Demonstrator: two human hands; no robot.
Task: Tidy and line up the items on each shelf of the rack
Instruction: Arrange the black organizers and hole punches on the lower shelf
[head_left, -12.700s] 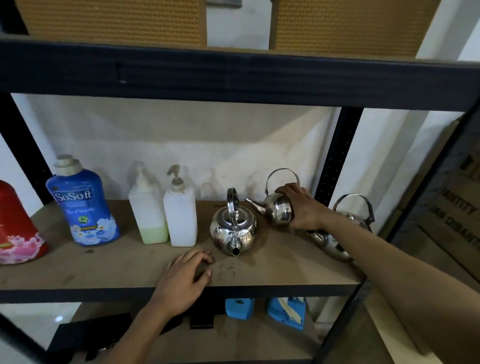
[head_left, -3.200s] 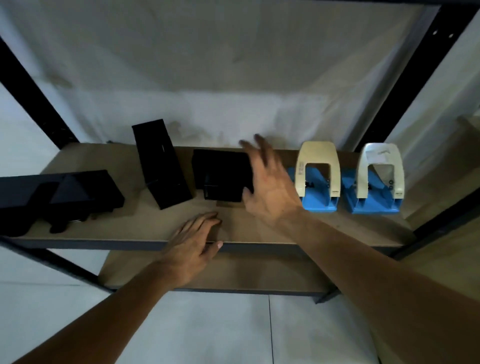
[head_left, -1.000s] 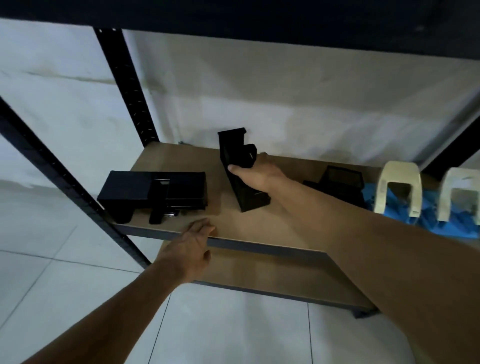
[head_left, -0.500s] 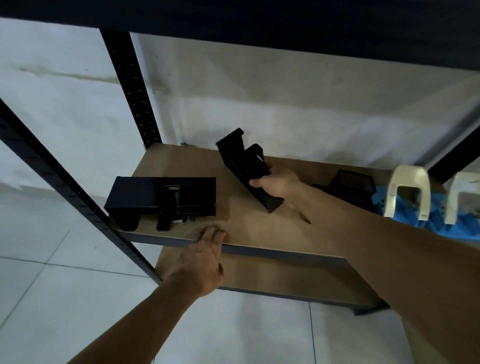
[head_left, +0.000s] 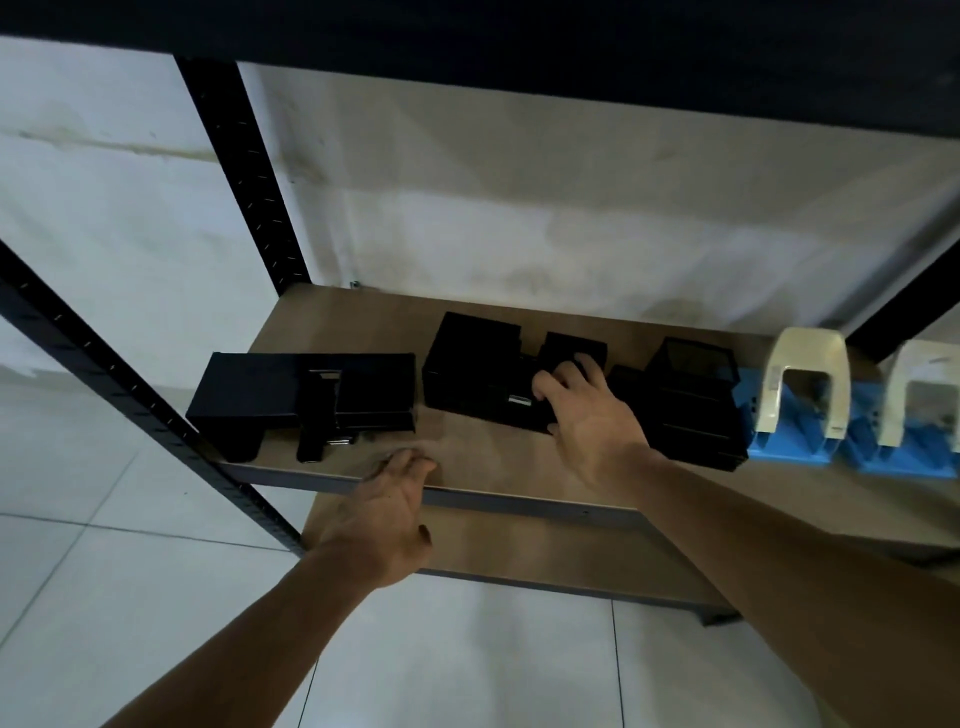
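Lying flat on the wooden shelf (head_left: 467, 457) between two other black holders: middle black desk organizer (head_left: 478, 379). Resting on its right end with fingers spread, not gripping: right hand (head_left: 587, 415). Pressing flat on shelf edge, fingers loose: left hand (head_left: 384, 514).

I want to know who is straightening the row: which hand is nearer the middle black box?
Right. The right hand rests on the middle black box; the left hand sits apart at the shelf front edge.
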